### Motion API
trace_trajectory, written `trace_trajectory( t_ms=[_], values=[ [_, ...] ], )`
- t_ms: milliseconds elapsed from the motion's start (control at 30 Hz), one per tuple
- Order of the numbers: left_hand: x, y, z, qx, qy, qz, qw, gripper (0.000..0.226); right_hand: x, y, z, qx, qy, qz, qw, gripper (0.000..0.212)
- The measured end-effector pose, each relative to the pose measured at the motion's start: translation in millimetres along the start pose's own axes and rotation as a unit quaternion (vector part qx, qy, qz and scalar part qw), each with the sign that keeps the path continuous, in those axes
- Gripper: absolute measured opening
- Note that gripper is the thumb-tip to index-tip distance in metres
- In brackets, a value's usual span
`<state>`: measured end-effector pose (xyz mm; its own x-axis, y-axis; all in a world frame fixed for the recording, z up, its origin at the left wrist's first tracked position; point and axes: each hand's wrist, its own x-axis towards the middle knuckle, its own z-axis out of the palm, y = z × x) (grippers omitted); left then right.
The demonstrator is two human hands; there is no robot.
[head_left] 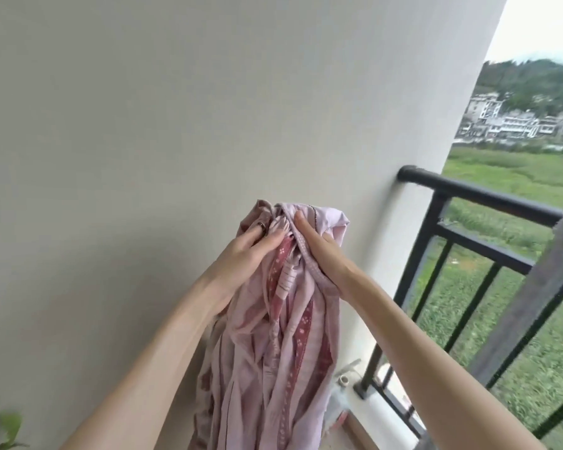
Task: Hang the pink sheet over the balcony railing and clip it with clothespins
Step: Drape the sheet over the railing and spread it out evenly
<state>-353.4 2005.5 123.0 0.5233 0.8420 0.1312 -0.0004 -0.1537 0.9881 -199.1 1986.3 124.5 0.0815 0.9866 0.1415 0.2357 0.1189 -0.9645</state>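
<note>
The pink sheet, pale pink with darker patterned stripes, hangs bunched in front of me against the white wall. My left hand, with a ring on one finger, grips the gathered top on its left side. My right hand grips the top on its right, thumb pointing up along a fold. The black balcony railing runs from the wall to the right, apart from the sheet. No clothespins are in view.
A white wall fills the left and centre. A blurred grey post crosses in front of the railing at right. White pipe fittings sit at the railing's base. Green leaves show at the bottom left. Fields lie beyond.
</note>
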Motion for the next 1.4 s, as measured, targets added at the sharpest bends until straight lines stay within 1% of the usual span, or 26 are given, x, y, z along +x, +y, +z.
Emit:
trace_trajectory(
  t_ms=[67, 233, 300, 367, 433, 467, 500, 533, 567, 633, 667, 733, 800, 833, 900, 1033, 1100, 1200, 1233, 1300, 1333, 1400],
  values=[
    [7, 25, 10, -0.016, -0.021, 0.036, 0.999, 0.032, -5, -25, -17, -0.019, -0.003, -0.020, 1.000, 0.029],
    [20, 67, 39, -0.042, -0.082, 0.099, 0.991, 0.041, -24, -72, -58, -0.159, 0.047, -0.051, 0.985, 0.036],
    [23, 72, 50, -0.035, -0.104, 0.116, 0.987, 0.046, -33, -80, -71, -0.187, 0.051, -0.051, 0.980, 0.038],
    [26, 77, 58, -0.032, -0.121, 0.125, 0.984, 0.040, -38, -82, -82, -0.176, 0.038, -0.059, 0.982, 0.045],
    [27, 88, 66, -0.031, -0.140, 0.136, 0.980, 0.030, -41, -88, -89, -0.154, 0.057, -0.058, 0.985, 0.059],
    [29, 96, 69, -0.029, -0.150, 0.144, 0.978, 0.031, -42, -94, -92, -0.144, 0.078, -0.050, 0.985, 0.067],
    [31, 104, 73, -0.029, -0.161, 0.156, 0.974, 0.037, -45, -101, -97, -0.136, 0.091, -0.045, 0.985, 0.073],
    [35, 112, 77, -0.033, -0.173, 0.167, 0.970, 0.045, -48, -109, -103, -0.128, 0.095, -0.048, 0.986, 0.075],
    [38, 121, 82, -0.036, -0.187, 0.178, 0.966, 0.052, -51, -117, -111, -0.120, 0.097, -0.054, 0.987, 0.070],
    [43, 141, 93, -0.036, -0.213, 0.205, 0.955, 0.057, -59, -135, -128, -0.086, 0.099, -0.063, 0.989, 0.048],
    [44, 151, 99, -0.036, -0.224, 0.215, 0.950, 0.058, -64, -143, -137, -0.052, 0.105, -0.071, 0.991, 0.046],
    [47, 171, 112, -0.044, -0.247, 0.224, 0.942, 0.059, -71, -157, -156, -0.007, 0.144, -0.094, 0.985, 0.048],
    [50, 186, 129, -0.044, -0.267, 0.232, 0.934, 0.059, -82, -172, -171, 0.013, 0.173, -0.105, 0.979, 0.041],
    [52, 190, 138, -0.042, -0.278, 0.233, 0.931, 0.060, -88, -175, -179, 0.025, 0.187, -0.096, 0.977, 0.043],
    [58, 192, 156, -0.049, -0.309, 0.220, 0.924, 0.060, -100, -175, -196, 0.049, 0.185, -0.069, 0.979, 0.050],
    [67, 179, 196, -0.062, -0.343, 0.221, 0.911, 0.063, -129, -163, -218, 0.068, 0.191, -0.013, 0.979, 0.050],
    [69, 177, 215, -0.056, -0.353, 0.231, 0.905, 0.065, -142, -159, -228, 0.063, 0.214, -0.010, 0.975, 0.048],
    [69, 184, 234, -0.047, -0.358, 0.244, 0.900, 0.066, -158, -160, -242, 0.062, 0.273, -0.047, 0.959, 0.034],
    [69, 187, 238, -0.048, -0.360, 0.245, 0.899, 0.067, -162, -162, -244, 0.062, 0.287, -0.058, 0.954, 0.034],
    [68, 194, 244, -0.053, -0.368, 0.247, 0.895, 0.068, -166, -166, -248, 0.070, 0.319, -0.056, 0.944, 0.052],
    [68, 199, 246, -0.057, -0.370, 0.249, 0.893, 0.069, -168, -170, -249, 0.073, 0.331, -0.067, 0.939, 0.052],
    [68, 213, 249, -0.055, -0.353, 0.264, 0.896, 0.077, -169, -183, -253, 0.081, 0.357, -0.128, 0.922, 0.036]
  ],
)
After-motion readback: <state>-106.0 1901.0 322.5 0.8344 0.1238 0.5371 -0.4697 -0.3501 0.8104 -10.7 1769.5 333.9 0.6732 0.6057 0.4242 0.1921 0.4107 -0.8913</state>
